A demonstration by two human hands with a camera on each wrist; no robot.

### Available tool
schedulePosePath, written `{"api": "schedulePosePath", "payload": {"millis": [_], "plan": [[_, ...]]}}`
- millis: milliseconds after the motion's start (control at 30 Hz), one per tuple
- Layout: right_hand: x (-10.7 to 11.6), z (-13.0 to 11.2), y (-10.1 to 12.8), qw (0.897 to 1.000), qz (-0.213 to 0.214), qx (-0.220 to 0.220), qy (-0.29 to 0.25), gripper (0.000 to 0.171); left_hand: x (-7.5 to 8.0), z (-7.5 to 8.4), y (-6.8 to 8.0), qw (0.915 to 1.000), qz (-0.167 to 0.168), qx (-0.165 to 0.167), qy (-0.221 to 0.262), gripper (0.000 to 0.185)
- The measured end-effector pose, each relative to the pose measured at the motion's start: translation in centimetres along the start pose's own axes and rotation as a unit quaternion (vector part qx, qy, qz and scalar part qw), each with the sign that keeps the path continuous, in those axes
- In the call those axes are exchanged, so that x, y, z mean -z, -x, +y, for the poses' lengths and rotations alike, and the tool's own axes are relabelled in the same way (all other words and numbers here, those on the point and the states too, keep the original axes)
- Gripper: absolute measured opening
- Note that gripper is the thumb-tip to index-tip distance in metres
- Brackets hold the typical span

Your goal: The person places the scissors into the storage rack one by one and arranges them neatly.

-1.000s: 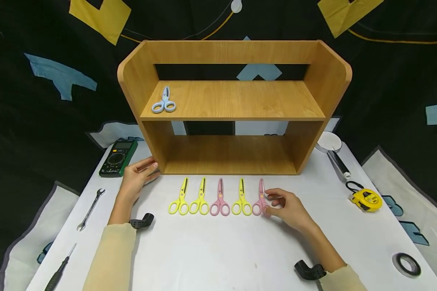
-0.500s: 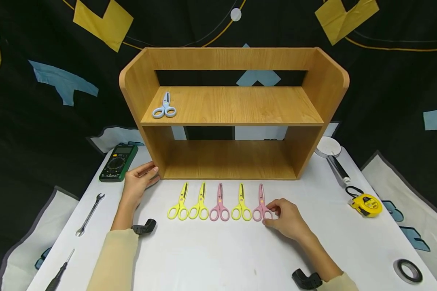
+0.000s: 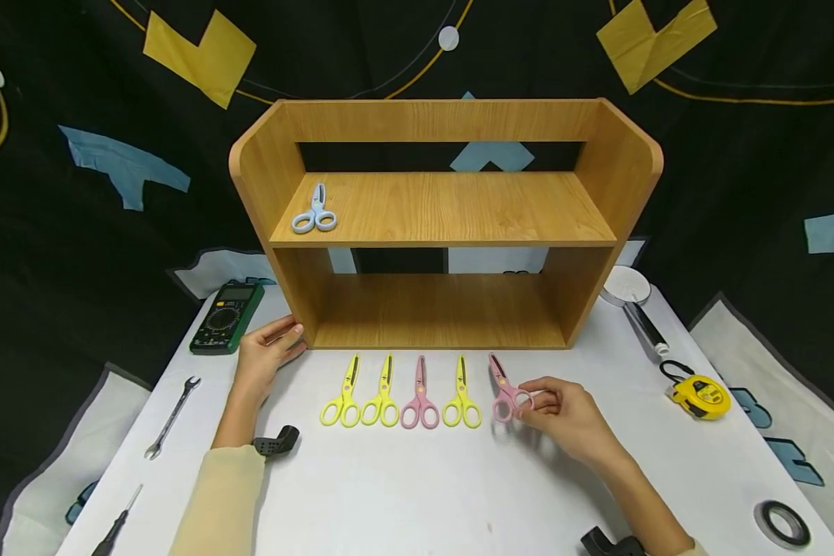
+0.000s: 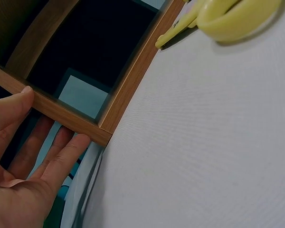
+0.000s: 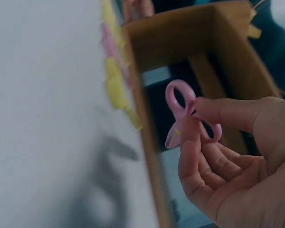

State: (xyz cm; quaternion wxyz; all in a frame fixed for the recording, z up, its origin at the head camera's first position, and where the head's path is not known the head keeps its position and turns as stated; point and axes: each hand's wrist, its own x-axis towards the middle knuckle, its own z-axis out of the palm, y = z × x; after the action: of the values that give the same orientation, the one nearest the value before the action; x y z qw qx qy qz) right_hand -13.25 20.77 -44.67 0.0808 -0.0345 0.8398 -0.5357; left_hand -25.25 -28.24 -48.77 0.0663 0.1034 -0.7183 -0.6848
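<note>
Right hand [image 3: 566, 417] pinches pink scissors [image 3: 506, 394] by the handle loops — best lifted level; left hand [image 3: 264, 351], fingers straight, steadies the shelf [image 3: 445, 208].

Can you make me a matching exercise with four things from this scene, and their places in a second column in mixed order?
Things:
1. blue scissors
2. pink scissors
3. multimeter
4. tape measure

Places:
A. pinched by the right hand
B. on the table, right of the shelf
C. on the upper shelf board, left end
D. on the table, left of the shelf, beyond the left hand

Pairs: 1-C, 2-A, 3-D, 4-B
</note>
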Motion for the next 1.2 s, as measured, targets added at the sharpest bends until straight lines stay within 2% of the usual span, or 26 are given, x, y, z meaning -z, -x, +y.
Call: {"api": "schedulePosePath", "payload": {"millis": [100, 200, 400, 533, 667, 800, 933, 1100, 1200], "plan": [[0.4, -2.0, 0.7, 0.999, -0.015, 0.011, -0.039, 0.04, 0.3, -0.3, 0.1, 1.0, -0.004, -0.005, -0.001, 0.057], [0.9, -4.3, 1.4, 0.998, -0.026, 0.027, -0.054, 0.041, 0.2, -0.7, 0.4, 0.9999, -0.012, -0.005, 0.003, 0.057], [1.4, -9.7, 0.9, 0.991, -0.025, 0.105, -0.074, 0.039, -0.1, -0.2, 0.3, 0.9998, -0.013, -0.005, 0.012, 0.054], [1.4, -13.8, -1.2, 0.984, -0.004, 0.154, -0.087, 0.039, 0.5, 0.4, 0.1, 0.9998, -0.003, -0.013, 0.017, 0.055], [1.5, -17.4, -4.0, 0.982, 0.026, 0.172, -0.07, 0.041, 0.9, 0.1, 0.2, 0.9997, 0.0, -0.004, 0.024, 0.057], [0.9, -20.1, -7.0, 0.986, 0.04, 0.157, -0.041, 0.041, 0.6, -0.3, 0.4, 0.9997, 0.0, 0.005, 0.022, 0.057], [-0.2, -22.3, -10.2, 0.987, 0.046, 0.15, -0.026, 0.039, -0.1, -0.1, 0.4, 0.9995, -0.002, -0.001, 0.031, 0.057], [-2.3, -24.2, -13.3, 0.989, 0.048, 0.139, -0.005, 0.04, -0.6, 0.4, 0.4, 0.9993, -0.004, -0.005, 0.036, 0.057], [-4.0, -24.8, -14.6, 0.99, 0.041, 0.135, 0.004, 0.041, -0.4, 0.3, 0.7, 0.9994, -0.001, 0.007, 0.034, 0.056]]}}
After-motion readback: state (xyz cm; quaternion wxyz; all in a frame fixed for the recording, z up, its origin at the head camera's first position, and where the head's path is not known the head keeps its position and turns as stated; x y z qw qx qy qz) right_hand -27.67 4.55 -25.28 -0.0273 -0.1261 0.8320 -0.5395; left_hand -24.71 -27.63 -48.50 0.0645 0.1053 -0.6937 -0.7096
